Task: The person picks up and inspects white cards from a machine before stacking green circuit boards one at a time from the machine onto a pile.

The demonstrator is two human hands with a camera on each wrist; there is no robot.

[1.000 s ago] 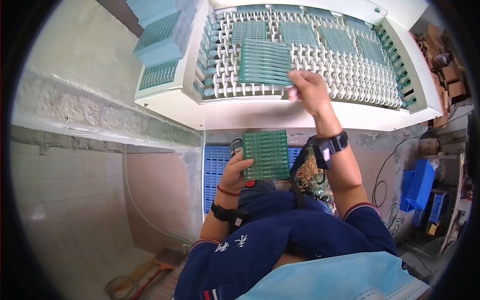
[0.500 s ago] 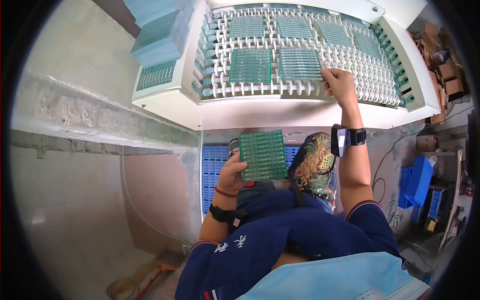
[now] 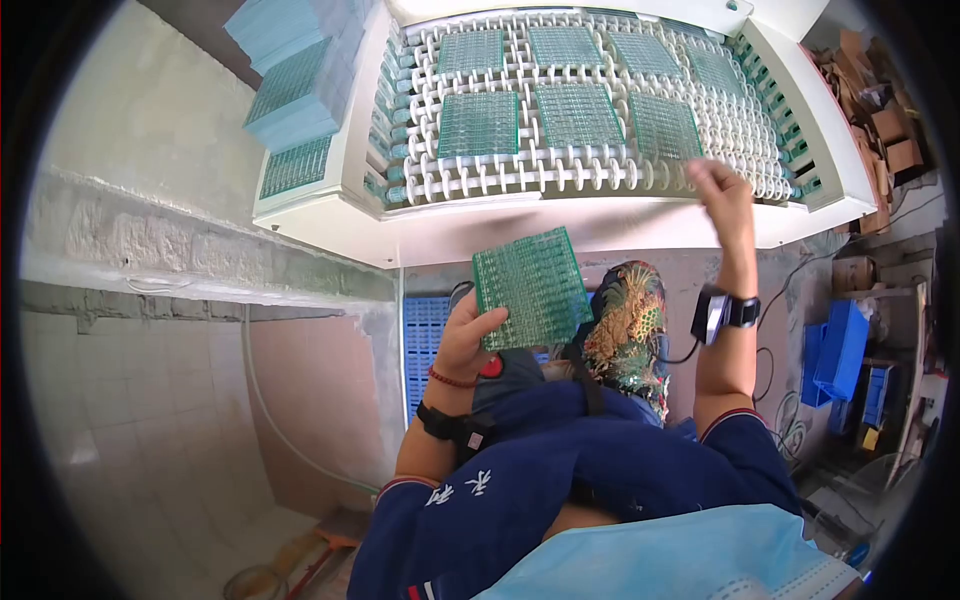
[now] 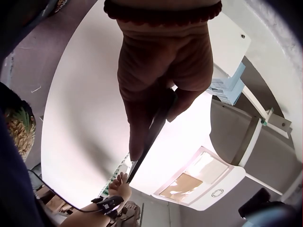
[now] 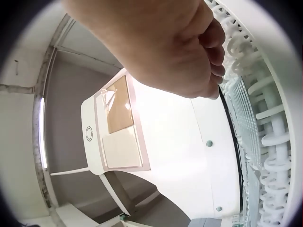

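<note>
My left hand (image 3: 463,335) grips a green circuit board panel (image 3: 530,285) at its left edge, thumb on the upper face. In the left wrist view the panel (image 4: 154,127) appears edge-on as a dark slab between thumb and fingers. My right hand (image 3: 725,203), a little blurred, is over the front edge of the roller conveyor (image 3: 560,180). Its loosely bent fingers hold nothing and lie just below the near right corner of a circuit board (image 3: 665,128) flat on the rollers. Two more boards (image 3: 578,115) (image 3: 479,124) lie left of it in the front row.
Behind them, several more boards (image 3: 562,46) form a back row on the rollers. Boards with light-blue sheets (image 3: 300,85) are stacked at the conveyor's left end. Blue bins (image 3: 840,345) and cardboard (image 3: 890,130) stand at the right. A blue crate (image 3: 425,345) lies below.
My right hand has moved rightward along the conveyor and let go; three boards now lie in the front row, where it held one before. My left hand has tilted its panel.
</note>
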